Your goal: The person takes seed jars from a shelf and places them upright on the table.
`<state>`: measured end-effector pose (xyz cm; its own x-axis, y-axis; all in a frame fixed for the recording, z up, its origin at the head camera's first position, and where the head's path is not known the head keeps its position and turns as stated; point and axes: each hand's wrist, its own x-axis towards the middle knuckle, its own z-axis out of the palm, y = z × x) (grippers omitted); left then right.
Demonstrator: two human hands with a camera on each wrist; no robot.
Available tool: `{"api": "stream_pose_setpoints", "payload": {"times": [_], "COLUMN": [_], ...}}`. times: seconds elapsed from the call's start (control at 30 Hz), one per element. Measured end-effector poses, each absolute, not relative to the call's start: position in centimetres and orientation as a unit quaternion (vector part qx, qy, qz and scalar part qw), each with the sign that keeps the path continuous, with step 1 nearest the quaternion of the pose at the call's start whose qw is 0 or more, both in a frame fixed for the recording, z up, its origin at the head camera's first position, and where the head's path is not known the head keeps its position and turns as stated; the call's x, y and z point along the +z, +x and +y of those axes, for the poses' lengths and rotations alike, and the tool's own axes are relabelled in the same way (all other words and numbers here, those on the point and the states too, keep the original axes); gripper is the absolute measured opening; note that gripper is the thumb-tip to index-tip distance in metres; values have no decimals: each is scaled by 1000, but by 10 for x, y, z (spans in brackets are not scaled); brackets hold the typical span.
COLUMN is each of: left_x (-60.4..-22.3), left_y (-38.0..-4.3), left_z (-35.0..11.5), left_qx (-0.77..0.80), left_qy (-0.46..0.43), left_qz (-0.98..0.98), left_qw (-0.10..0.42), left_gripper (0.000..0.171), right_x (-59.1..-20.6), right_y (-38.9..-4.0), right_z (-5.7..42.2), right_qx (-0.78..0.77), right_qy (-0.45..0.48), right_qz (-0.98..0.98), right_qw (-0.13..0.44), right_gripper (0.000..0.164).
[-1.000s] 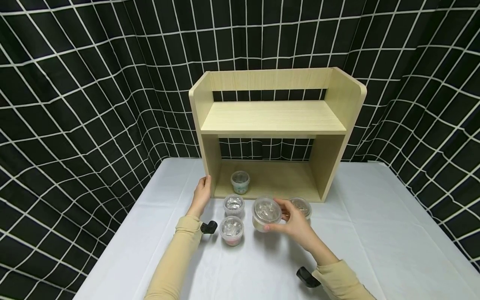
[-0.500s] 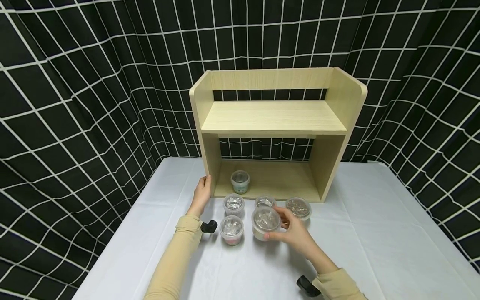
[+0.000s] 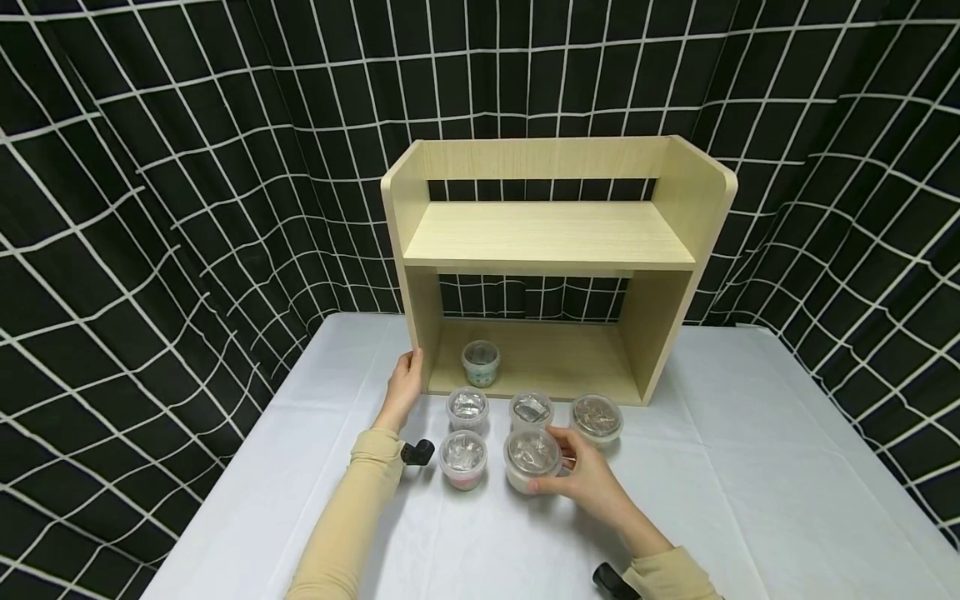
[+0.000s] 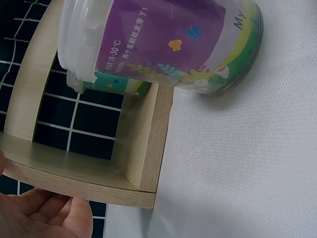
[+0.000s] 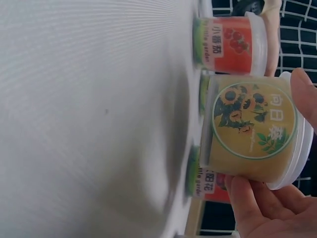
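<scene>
My right hand holds a clear-lidded plastic tub by its sides, thumb and fingers around it. In the right wrist view this tub has a yellow sunflower label and sits close over the white cloth. A red-labelled tub stands to its left. Behind are two more small tubs and a wider one at the right. My left hand grips the front edge of the left side panel of a wooden shelf. A purple-labelled tub looms in the left wrist view.
A teal-labelled tub stands on the shelf's lower board, near the left panel. White cloth covers the table. Black curtain with a white grid hangs at the back and both sides.
My right hand has lowered the sunflower tub and drawn it slightly toward me, which uncovers the small tub behind it. My left hand stays on the shelf panel.
</scene>
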<state>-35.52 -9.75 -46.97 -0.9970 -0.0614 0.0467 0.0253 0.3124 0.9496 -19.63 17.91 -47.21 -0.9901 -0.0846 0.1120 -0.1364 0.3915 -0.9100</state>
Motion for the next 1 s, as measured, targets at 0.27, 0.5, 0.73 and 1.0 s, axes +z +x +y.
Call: {"api": "stream_pose_setpoints", "payload": {"times": [0.27, 0.5, 0.73, 1.0], "left_x": [-471, -470, -472, -472], "left_y": [-355, -355, -355, -355], "left_z": [-98, -98, -99, -98], "left_qx": [-589, -590, -591, -595], "left_qy": [12, 12, 10, 6], "left_qz": [-807, -806, -806, -803], "left_qw": [42, 44, 39, 38], "left_gripper": [65, 64, 67, 65], "right_x": [-479, -481, -483, -485], "right_y": [-196, -194, -192, -192], "right_z": [179, 178, 177, 177], "right_qx": [541, 548, 543, 539], "right_qy": [62, 63, 56, 54], "right_qz": [-838, -834, -837, -840], "right_qw": [27, 29, 26, 30], "right_gripper": [87, 86, 86, 86]}}
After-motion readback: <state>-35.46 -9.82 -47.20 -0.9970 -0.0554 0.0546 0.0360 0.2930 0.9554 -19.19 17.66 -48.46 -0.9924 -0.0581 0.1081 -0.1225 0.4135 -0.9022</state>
